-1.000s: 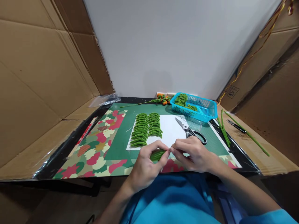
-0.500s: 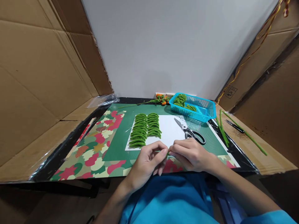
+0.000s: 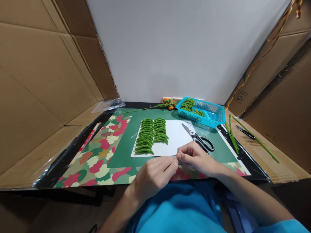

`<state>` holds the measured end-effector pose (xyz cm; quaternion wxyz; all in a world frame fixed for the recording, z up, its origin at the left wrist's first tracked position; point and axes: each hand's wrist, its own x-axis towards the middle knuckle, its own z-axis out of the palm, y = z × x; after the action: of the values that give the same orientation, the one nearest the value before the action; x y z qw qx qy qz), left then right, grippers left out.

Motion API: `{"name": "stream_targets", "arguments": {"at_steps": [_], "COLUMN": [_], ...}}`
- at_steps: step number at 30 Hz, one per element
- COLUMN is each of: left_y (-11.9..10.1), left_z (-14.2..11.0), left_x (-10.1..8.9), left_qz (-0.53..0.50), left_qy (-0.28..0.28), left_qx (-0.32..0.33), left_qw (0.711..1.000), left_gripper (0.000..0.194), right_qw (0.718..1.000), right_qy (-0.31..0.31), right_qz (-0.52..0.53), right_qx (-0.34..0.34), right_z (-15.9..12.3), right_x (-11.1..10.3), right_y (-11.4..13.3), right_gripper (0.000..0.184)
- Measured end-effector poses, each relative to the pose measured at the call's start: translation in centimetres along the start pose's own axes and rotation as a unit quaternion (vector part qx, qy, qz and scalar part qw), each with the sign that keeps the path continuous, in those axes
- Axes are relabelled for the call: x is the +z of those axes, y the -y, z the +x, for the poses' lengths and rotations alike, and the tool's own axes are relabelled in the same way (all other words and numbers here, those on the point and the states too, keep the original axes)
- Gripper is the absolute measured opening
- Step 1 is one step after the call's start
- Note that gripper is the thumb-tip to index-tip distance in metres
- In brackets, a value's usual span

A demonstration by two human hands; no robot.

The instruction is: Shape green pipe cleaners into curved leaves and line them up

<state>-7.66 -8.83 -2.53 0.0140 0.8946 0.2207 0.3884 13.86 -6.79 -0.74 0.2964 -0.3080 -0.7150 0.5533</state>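
My left hand (image 3: 155,174) is closed, back upward, its fingertips pinched together just past the near edge of the white paper (image 3: 171,147). Touching or almost touching it, my right hand (image 3: 196,158) is closed too, thumb pressed to the forefinger. Whatever lies between the fingertips is hidden. On the paper, curved green fuzzy pipe-cleaner pieces (image 3: 145,134) form two stacked columns, the right one shorter. Beyond my right hand, scissors with black-and-white handles (image 3: 193,133) rest partly on the paper, blades slightly apart.
A blue plastic basket (image 3: 216,113) holding more green pieces stands at the back right. Beside it lie orange-and-green fuzzy flowers (image 3: 169,104). Green stems (image 3: 232,136) and a small black-handled tool (image 3: 245,132) lie on the right. Cardboard walls (image 3: 48,64) flank the green mat (image 3: 123,142).
My left hand has rolled over, so its back now faces up and the fingers are tucked under. The right hand has turned slightly, its thumb now showing. Both stay in the same place.
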Motion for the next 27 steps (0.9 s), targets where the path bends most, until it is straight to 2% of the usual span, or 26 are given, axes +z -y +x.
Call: {"name": "stream_targets", "arguments": {"at_steps": [2,4,5,7,8,10,12,15,17,18,20,22,23,25,26,27], "left_y": [0.0,-0.1,-0.3,-0.5,-0.6,-0.7,-0.6,-0.7,-0.9,-1.0,-1.1,-1.1,-1.0,-0.8,-0.8,-0.7], "left_z": [0.1,0.2,0.3,0.5,0.6,0.7,0.8,0.9,0.9,0.9,0.8,0.4,0.2,-0.1,-0.2,-0.2], "left_x": [0.1,0.1,0.1,-0.2,-0.3,-0.5,-0.5,-0.2,-0.1,0.0,0.2,0.5,0.7,1.2,1.4,1.5], "left_qz": [-0.022,-0.128,-0.205,-0.365,-0.428,-0.502,-0.53,-0.556,-0.545,-0.515,-0.395,-0.22,-0.134,-0.011,0.013,0.012], "left_qy": [-0.011,-0.019,-0.012,0.023,0.039,0.053,0.041,0.011,0.001,-0.003,-0.024,-0.059,-0.076,-0.095,-0.103,-0.109], "left_qx": [-0.045,-0.167,-0.236,-0.344,-0.377,-0.409,-0.421,-0.421,-0.409,-0.397,-0.352,-0.251,-0.184,-0.061,-0.035,-0.038], "left_qw": [0.999,0.977,0.95,0.865,0.821,0.76,0.735,0.717,0.732,0.76,0.848,0.941,0.971,0.994,0.994,0.993], "left_gripper": [0.017,0.012,0.011,0.02,0.026,0.034,0.036,0.034,0.031,0.028,0.016,0.006,0.01,0.024,0.029,0.03], "right_qw": [0.998,0.982,0.968,0.938,0.925,0.902,0.894,0.901,0.905,0.907,0.923,0.956,0.973,0.994,0.997,0.997], "right_qy": [-0.014,-0.028,-0.028,-0.022,-0.021,-0.028,-0.032,-0.03,-0.034,-0.042,-0.064,-0.086,-0.087,-0.07,-0.062,-0.059], "right_qz": [-0.06,-0.165,-0.212,-0.277,-0.3,-0.335,-0.345,-0.324,-0.315,-0.312,-0.292,-0.226,-0.176,-0.074,-0.043,-0.038], "right_qx": [-0.026,-0.092,-0.132,-0.206,-0.233,-0.27,-0.284,-0.286,-0.284,-0.279,-0.241,-0.164,-0.119,-0.045,-0.027,-0.023], "right_z": [0.0,-0.2,-0.4,-0.6,-0.6,-0.6,-0.5,-0.4,-0.5,-0.5,-0.6,-0.6,-0.6,-0.4,-0.4,-0.4], "right_x": [-0.1,-0.3,-0.5,-0.8,-0.9,-1.0,-1.1,-1.0,-0.7,-0.5,-0.1,0.3,0.4,0.4,0.4,0.3], "right_y": [0.0,0.3,0.4,0.5,0.5,0.4,0.2,0.2,0.3,0.4,0.4,0.4,0.4,0.3,0.3,0.4], "right_gripper": [0.054,0.041,0.035,0.029,0.027,0.026,0.025,0.022,0.021,0.022,0.024,0.03,0.036,0.048,0.051,0.051]}}
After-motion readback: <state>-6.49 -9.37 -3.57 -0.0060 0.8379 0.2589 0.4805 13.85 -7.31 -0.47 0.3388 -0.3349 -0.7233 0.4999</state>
